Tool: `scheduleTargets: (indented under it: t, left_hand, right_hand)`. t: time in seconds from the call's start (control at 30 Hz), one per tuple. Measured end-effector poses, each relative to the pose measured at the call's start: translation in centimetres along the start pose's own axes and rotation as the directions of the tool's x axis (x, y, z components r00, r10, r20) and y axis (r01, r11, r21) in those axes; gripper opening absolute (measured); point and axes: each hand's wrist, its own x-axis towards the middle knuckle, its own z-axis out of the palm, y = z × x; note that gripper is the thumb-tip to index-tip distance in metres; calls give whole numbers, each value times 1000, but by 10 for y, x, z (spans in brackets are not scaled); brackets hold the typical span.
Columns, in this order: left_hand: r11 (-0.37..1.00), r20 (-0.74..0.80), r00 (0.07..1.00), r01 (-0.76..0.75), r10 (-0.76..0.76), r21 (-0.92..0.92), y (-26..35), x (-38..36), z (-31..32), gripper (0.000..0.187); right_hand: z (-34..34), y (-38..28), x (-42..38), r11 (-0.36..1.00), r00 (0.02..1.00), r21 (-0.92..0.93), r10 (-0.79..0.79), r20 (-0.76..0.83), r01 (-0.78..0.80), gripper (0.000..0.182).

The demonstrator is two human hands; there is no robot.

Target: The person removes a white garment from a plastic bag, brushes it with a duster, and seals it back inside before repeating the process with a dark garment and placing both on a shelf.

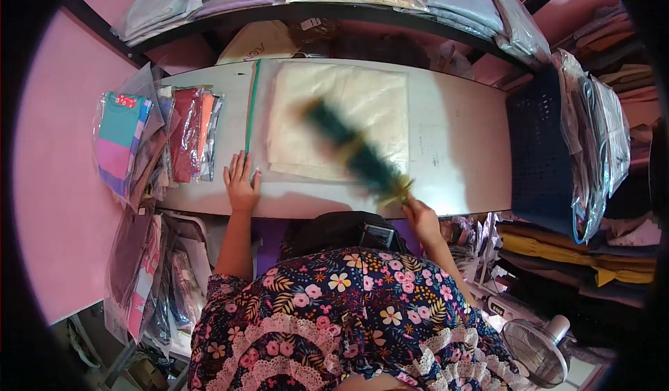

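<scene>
My right hand [422, 221] is closed around the handle end of a green and yellow duster [357, 152]. The duster is smeared by motion and slants up and left across a cream folded cloth in a clear plastic bag [300, 133]. My left hand [242, 184] lies on the white tabletop [460, 154] near its front edge, fingers stretched out. Its fingertips are at the lower end of a green strip [253, 105], which runs along the left side of the bag.
Bagged folded clothes [122, 140] stand at the table's left end. A dark blue plastic basket [536, 154] with bagged garments is at the right. Above the back edge runs a black shelf [334, 11] stacked with packages. A small fan [533, 349] stands at lower right.
</scene>
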Motion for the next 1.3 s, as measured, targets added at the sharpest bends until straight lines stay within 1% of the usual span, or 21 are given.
scheduleTargets:
  t: [0.03, 0.1, 0.13, 0.17, 0.23, 0.3, 0.37, 0.4, 0.57, 0.63, 0.7, 0.77, 0.8, 0.9, 0.93, 0.97, 1.03, 1.1, 1.17, 1.23, 1.3]
  left_hand:
    - [1000, -11, 1000, 8, -8, 4, 17, 1, 6, 52]
    - [1000, 1, 1000, 15, -15, -7, 12, -1, 6, 53]
    - [1000, -3, 1000, 22, -22, -3, 9, -1, 8, 53]
    - [999, -13, 999, 47, -47, -20, 9, -1, 10, 52]
    - [997, -22, 997, 73, -74, -35, 12, -5, 14, 52]
    - [988, -48, 987, 150, -152, -33, 24, -4, 19, 51]
    - [985, -65, 983, 173, -175, -22, 22, -4, 23, 51]
    - [979, -73, 977, 202, -202, -11, 21, -6, 24, 50]
    - [975, -65, 973, 221, -223, -30, 22, -9, 20, 49]
    - [974, -64, 972, 224, -225, -27, 22, -13, 20, 49]
    - [976, -63, 975, 212, -214, -45, 22, -18, 17, 48]
    - [980, -66, 978, 197, -199, -35, 22, -18, 14, 48]
    - [984, -56, 982, 178, -179, -31, 21, -19, 13, 48]
    - [993, -28, 993, 117, -116, 21, 13, -18, 3, 47]
    - [992, -27, 992, 127, -127, 21, 10, -19, 3, 47]
    - [987, -72, 989, 138, -133, 78, 5, -21, 2, 46]
    - [977, -118, 982, 164, -149, 133, -1, -25, 1, 45]
    - [980, -124, 975, 193, -185, 55, -12, -26, -2, 44]
    - [977, -124, 974, 200, -190, 74, -10, -26, -5, 43]
    - [975, -123, 974, 204, -193, 91, -4, -24, -7, 42]
    - [972, -133, 967, 225, -215, 64, -2, -24, -11, 41]
  right_hand:
    - [-11, 22, 3, 1000, 1000, -1, -14, -1, 14, 40]
    - [-6, 41, 10, 995, 992, -17, 93, -87, -95, 41]
    - [-8, 42, 19, 973, 962, 93, 222, -160, -210, 42]
    - [-15, 46, 28, 958, 933, 35, 284, -222, -283, 43]
    - [-22, 42, 40, 987, 897, 45, 159, -412, -154, 45]
    - [-31, 34, 41, 981, 951, 111, 182, -251, -158, 50]
    - [-27, 26, 36, 998, 998, -63, 24, -59, -28, 47]
    - [-27, 25, 35, 998, 1000, -68, 6, 17, -5, 41]
    - [-24, 42, 47, 994, 996, -98, -53, -78, 45, 29]
    - [-27, 43, 60, 961, 942, -46, 258, -216, -274, 28]
    - [-26, 37, 64, 956, 942, -45, 278, -188, -291, 30]
    - [-22, 29, 61, 997, 998, -80, 22, 55, -18, 31]
    - [-23, 27, 60, 984, 971, -175, 29, 239, 14, 35]
    - [-28, 35, 72, 972, 983, -234, 35, 181, 9, 40]
    - [-24, 50, 82, 971, 988, -210, 131, 78, -112, 44]
    - [-23, 52, 88, 974, 985, -158, 150, -86, -162, 33]
    - [-19, 48, 99, 977, 961, -7, 209, -181, -213, 33]
    - [-11, 33, 92, 993, 993, 12, 116, -6, -116, 42]
    - [-5, 20, 78, 991, 953, -114, -31, 301, 68, 48]
    - [-21, 2, 69, 961, 906, -131, -178, 383, 244, 50]
    - [-24, 7, 77, 961, 935, -235, -57, 350, 146, 46]
